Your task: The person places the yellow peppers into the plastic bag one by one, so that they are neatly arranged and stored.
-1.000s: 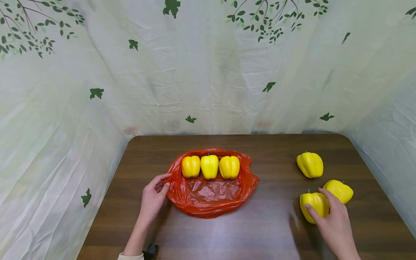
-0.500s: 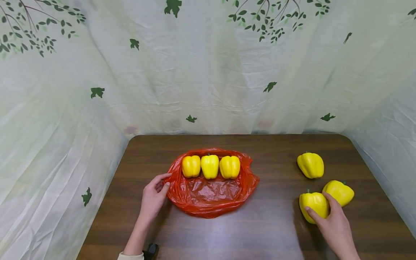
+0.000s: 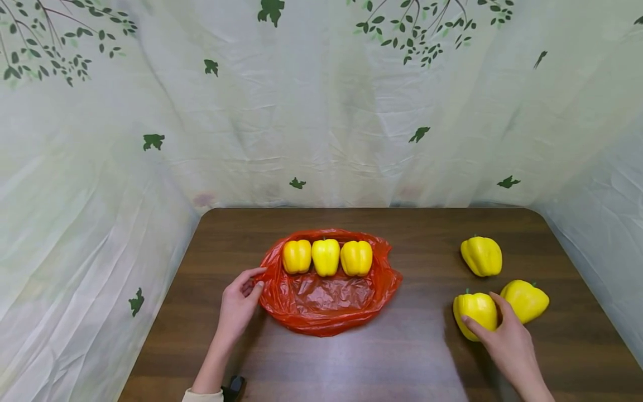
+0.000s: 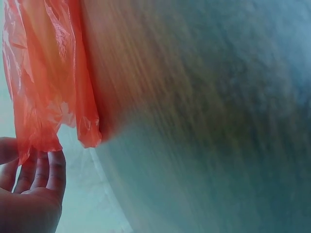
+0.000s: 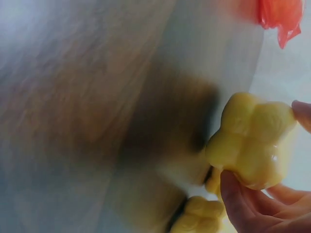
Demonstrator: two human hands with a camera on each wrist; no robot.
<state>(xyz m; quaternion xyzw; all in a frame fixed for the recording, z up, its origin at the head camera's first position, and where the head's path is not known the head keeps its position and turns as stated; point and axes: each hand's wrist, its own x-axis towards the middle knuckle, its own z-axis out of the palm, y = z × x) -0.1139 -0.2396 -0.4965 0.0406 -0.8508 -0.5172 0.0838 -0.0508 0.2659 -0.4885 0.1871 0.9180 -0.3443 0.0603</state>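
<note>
A red plastic bag lies spread on the table with its mouth upward. Three yellow bell peppers sit in a row along its far inner side, the middle one among them. My left hand pinches the bag's left edge between thumb and fingers; the left wrist view shows the red film hanging over the fingertips. At the right, my right hand grips a yellow bell pepper, thumb on the near side and fingers on the far side. In the right wrist view, the lobed underside of that pepper faces the camera.
Two more yellow bell peppers rest on the table's right side, one farther back and one just right of the held pepper. A brown wooden table carries everything. Pale leaf-printed cloth surrounds its back and sides.
The right hand has moved slightly left with the bell pepper, widening its distance from the pepper beside it. The left hand keeps its hold on the bag's edge.
</note>
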